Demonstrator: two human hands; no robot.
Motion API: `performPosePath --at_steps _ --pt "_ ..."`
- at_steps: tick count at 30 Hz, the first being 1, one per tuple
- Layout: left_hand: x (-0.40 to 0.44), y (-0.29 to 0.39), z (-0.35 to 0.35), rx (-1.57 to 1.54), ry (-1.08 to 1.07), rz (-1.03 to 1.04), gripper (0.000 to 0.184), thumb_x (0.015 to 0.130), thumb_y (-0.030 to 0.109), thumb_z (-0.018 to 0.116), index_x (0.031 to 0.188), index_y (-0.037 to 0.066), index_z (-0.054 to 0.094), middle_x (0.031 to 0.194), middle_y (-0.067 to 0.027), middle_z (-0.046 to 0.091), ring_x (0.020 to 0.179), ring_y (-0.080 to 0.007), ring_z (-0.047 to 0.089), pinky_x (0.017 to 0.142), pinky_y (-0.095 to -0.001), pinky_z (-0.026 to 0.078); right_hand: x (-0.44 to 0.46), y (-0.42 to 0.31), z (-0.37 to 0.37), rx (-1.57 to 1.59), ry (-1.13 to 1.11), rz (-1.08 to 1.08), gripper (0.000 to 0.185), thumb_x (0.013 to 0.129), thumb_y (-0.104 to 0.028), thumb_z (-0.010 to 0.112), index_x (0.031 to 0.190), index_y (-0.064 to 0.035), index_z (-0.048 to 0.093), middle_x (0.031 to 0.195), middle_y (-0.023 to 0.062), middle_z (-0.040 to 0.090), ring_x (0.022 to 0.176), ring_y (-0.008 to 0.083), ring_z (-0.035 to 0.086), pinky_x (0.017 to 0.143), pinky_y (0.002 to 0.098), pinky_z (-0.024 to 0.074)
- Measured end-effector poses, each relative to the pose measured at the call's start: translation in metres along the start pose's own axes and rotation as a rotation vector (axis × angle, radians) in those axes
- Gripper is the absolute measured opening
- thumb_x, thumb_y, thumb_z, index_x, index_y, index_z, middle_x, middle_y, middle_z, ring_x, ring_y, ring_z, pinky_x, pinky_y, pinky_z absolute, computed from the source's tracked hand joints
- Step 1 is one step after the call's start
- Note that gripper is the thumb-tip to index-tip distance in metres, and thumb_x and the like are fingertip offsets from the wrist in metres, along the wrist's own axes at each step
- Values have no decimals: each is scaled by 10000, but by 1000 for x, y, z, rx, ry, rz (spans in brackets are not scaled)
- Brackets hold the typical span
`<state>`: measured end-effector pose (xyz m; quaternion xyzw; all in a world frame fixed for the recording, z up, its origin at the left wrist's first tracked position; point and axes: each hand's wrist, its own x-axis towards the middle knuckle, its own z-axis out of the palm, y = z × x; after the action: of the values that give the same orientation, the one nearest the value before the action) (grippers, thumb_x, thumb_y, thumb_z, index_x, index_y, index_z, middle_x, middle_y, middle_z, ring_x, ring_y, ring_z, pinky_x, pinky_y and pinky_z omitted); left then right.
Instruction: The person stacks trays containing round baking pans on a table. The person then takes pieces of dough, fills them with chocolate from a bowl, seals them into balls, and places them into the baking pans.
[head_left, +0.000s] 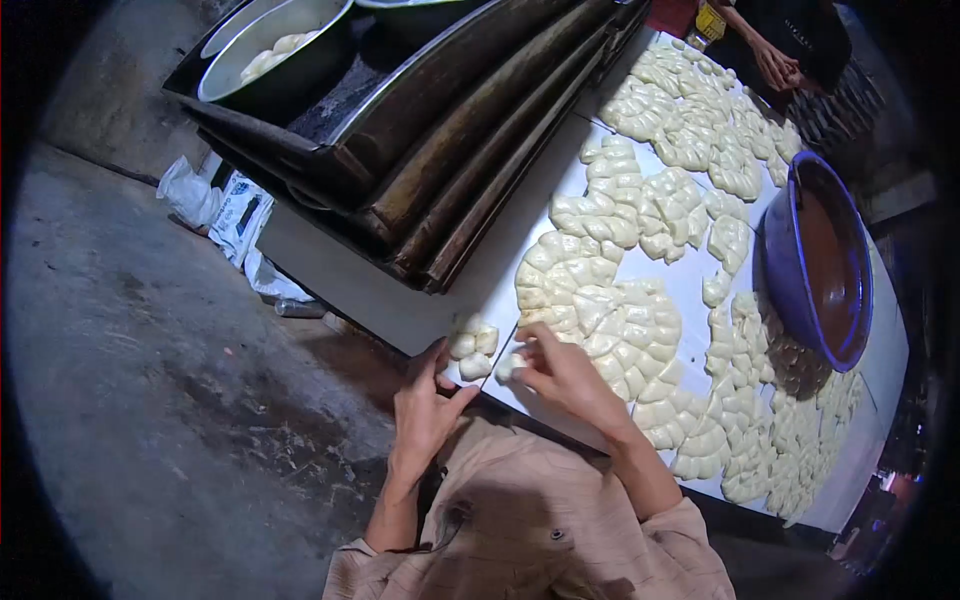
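My left hand (425, 415) is at the table's near edge, with thumb and fingers apart, beside a small cluster of pale dough pieces (474, 343). Just to the right, my right hand (574, 385) has its curled fingers and thumb at a single small dough piece (509, 367) on the table. Beyond that hand spreads a wide layer of glossy dough pieces (625, 325), pressed side by side in curved rows.
Stacked dark metal trays (400, 160) stand on the table's left side, with oval tins (225, 85) on top. A blue basin (800, 270) with brown contents stands at right. Across the table is another person's hand (775, 68). Plastic bags (238, 215) hang at the left edge.
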<state>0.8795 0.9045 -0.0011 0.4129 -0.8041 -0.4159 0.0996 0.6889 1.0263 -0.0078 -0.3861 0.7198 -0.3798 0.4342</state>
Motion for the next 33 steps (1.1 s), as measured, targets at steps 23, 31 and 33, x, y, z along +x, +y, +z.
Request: performPosePath --at_steps 23,31,33 --pt "43 -60 -1 -336 -84 4 348 938 42 596 1276 -28 549 1046 -118 648 807 -134 608 709 -249 501 79 -30 29 -449 151 -481 200 887 -183 598 1048 -82 658 848 152 641 753 347 658 633 433 529" --pt "47 12 -13 85 45 40 366 884 97 697 1221 -14 609 1131 -126 574 900 -181 596 727 -306 495 -51 62 -121 -142 998 131 254 888 -173 672 1076 -4 694 942 134 709 765 218 669 693 315 529" --pt "45 52 1 56 33 137 367 877 93 703 1212 -25 610 1121 -124 581 823 -170 600 671 -293 491 -72 86 -154 -409 1123 252 310 848 -239 708 1087 -41 696 989 136 696 851 278 665 758 382 521"
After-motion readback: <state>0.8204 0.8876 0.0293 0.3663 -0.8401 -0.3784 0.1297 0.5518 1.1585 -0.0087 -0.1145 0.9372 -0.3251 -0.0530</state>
